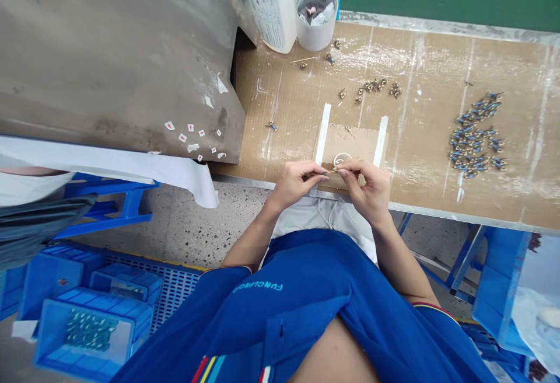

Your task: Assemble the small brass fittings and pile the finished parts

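Head view: left hand [295, 183] and right hand [365, 187], fingers closed on a thin stick [335, 170] over cardboard [350, 140]; brass fittings [371, 86] at 1 o'clock, blue fittings [472, 138] at 3 o'clock.

On the bench [420, 138], a cardboard pad [350, 140] lies before the person, with a heap of fittings [475, 135] to its right and smaller fittings [371, 87] behind it. A tub [315, 15] stands at the back, a cabinet [118, 56] to the left, and crates [87, 336] on the floor below.
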`<control>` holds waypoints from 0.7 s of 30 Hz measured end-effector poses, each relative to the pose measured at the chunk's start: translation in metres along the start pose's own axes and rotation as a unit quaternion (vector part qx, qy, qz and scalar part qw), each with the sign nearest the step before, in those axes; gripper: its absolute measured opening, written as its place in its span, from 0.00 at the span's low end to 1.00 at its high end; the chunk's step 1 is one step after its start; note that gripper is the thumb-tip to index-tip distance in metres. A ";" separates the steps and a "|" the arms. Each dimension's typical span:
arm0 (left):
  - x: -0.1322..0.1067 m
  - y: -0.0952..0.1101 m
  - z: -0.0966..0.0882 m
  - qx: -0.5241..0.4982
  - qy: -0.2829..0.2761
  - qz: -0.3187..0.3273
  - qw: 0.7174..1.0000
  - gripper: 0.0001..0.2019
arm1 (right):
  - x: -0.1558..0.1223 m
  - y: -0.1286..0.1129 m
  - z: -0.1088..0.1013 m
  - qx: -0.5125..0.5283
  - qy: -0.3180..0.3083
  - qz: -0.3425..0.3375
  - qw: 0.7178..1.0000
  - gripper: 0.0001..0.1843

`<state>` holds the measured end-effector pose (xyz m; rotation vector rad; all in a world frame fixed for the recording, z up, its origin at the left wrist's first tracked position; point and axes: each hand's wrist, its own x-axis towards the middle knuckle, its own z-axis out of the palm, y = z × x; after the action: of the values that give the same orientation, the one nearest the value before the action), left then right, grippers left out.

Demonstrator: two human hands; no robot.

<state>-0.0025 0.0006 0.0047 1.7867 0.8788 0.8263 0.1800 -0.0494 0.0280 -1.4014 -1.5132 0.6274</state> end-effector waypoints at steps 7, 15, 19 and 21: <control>0.000 0.000 0.000 -0.006 -0.003 -0.003 1.000 0.11 | 0.000 -0.002 0.002 -0.003 0.001 -0.022 1.000 0.07; -0.001 -0.002 0.001 -0.021 0.015 -0.020 0.999 0.12 | 0.004 0.004 -0.015 -0.004 0.080 -0.011 0.997 0.06; -0.001 -0.001 0.002 -0.026 0.017 -0.016 0.999 0.10 | 0.001 0.011 -0.017 -0.039 0.054 -0.007 0.998 0.07; -0.002 0.000 0.002 -0.027 0.021 -0.018 0.999 0.10 | 0.002 0.013 -0.019 -0.051 0.023 0.004 0.998 0.07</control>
<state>-0.0015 -0.0017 0.0035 1.7077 0.9047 0.8600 0.2032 -0.0485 0.0252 -1.4904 -1.5220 0.5256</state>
